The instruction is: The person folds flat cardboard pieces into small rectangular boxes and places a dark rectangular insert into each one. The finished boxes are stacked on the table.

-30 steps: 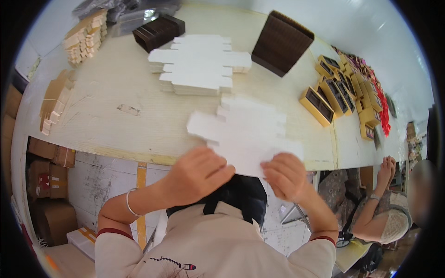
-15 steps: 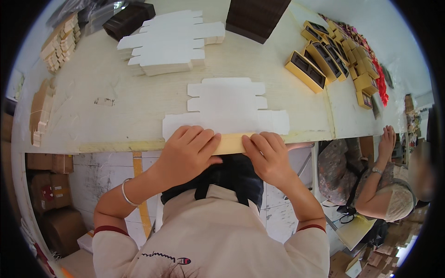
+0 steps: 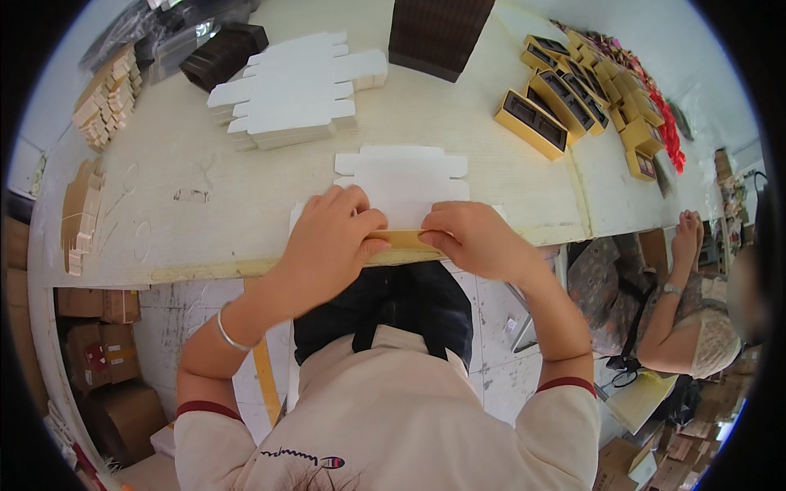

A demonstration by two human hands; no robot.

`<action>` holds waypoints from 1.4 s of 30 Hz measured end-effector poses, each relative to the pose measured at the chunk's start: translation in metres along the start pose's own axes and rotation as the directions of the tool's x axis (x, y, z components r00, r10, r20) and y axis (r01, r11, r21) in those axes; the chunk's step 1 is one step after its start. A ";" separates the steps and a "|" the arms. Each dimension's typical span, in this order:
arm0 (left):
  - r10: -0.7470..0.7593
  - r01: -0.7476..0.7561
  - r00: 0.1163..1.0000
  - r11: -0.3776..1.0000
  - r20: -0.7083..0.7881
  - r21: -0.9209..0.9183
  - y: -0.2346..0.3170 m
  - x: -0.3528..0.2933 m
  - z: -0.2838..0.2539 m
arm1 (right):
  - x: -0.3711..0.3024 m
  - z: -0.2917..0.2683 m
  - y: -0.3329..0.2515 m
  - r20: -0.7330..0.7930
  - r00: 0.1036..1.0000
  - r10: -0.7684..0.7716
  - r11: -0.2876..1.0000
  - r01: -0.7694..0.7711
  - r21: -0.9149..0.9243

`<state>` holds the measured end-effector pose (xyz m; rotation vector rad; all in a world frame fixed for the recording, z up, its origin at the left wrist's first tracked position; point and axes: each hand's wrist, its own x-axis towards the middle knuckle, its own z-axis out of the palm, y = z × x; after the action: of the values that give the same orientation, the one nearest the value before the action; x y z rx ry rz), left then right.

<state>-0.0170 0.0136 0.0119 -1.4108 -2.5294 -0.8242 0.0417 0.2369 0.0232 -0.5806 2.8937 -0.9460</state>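
A flat white box blank (image 3: pixel 401 172) with notched side tabs lies at the table's front edge before me. Its near flap, a gold-yellow strip (image 3: pixel 401 239), is bent up and shows between my hands. My left hand (image 3: pixel 327 233) pinches the left part of this strip between thumb and curled fingers. On the right part, my right hand (image 3: pixel 475 233) grips it the same way, thumb below and fingers over it. Both hands cover the blank's near side tabs in part.
Beyond the blank are a stack of white blanks (image 3: pixel 286 90), a dark tray stack (image 3: pixel 442 37) and dark trays (image 3: pixel 221 56). Gold boxes (image 3: pixel 530 123) with black inserts sit far right. Bundled card pieces (image 3: pixel 82 213) lie left. Another person's hands (image 3: pixel 686 237) are at right.
Both hands have moved up and inward over the blank, fingers curling more. The near flap now looks narrower and tilted up between them. My view has shifted slightly.
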 end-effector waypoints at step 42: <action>0.158 -0.095 0.956 0.964 0.246 -0.249 -0.038 0.052 0.019 | -0.017 0.037 -0.007 -0.174 0.927 -0.333 0.913 0.271 -0.306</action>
<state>-0.0743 0.0469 -0.0006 -1.8520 -2.5574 -0.9995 0.0653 0.2166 -0.0037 -1.0365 3.2305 -0.6664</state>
